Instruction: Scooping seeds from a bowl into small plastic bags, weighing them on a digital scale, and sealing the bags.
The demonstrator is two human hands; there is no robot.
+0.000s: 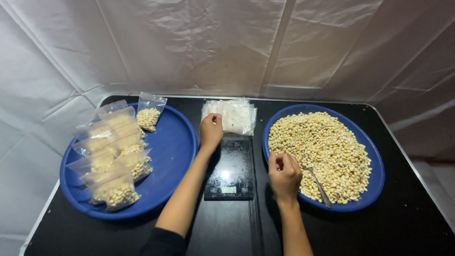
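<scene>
A: Entry, head view. What is recorded for the left hand (211,129)?

B: It is extended forward over the black surface (403,218) and is laid on the near edge of a stack of empty clear bags (232,115). The fingers are curled down onto the top bag; a pinch seems to be formed there, but whether a bag is actually gripped cannot be told.

A: And the right hand (284,175)?

B: It is held at the near left rim of the right blue tray (377,182). The fingers are loosely curled, half closed. A metal spoon (318,184) is seen just beside it, lying in the pale beans (322,151); whether the handle is touched by the fingers cannot be told.

A: Position of the stack?

B: At the far middle of the surface, between the two trays, just behind a black digital scale (230,170). The scale platform is bare, and its display is lit.

A: Contents of the trays?

B: The right tray is filled with a wide heap of loose beans. On the left blue tray (173,151), several filled bags (116,156) are laid overlapping along its left side, and one more filled bag (150,114) is propped at the far rim.

A: Surroundings?

B: A creased white sheet (227,42) is hung behind and beside the surface. A dark sleeve is seen on the left arm.
</scene>
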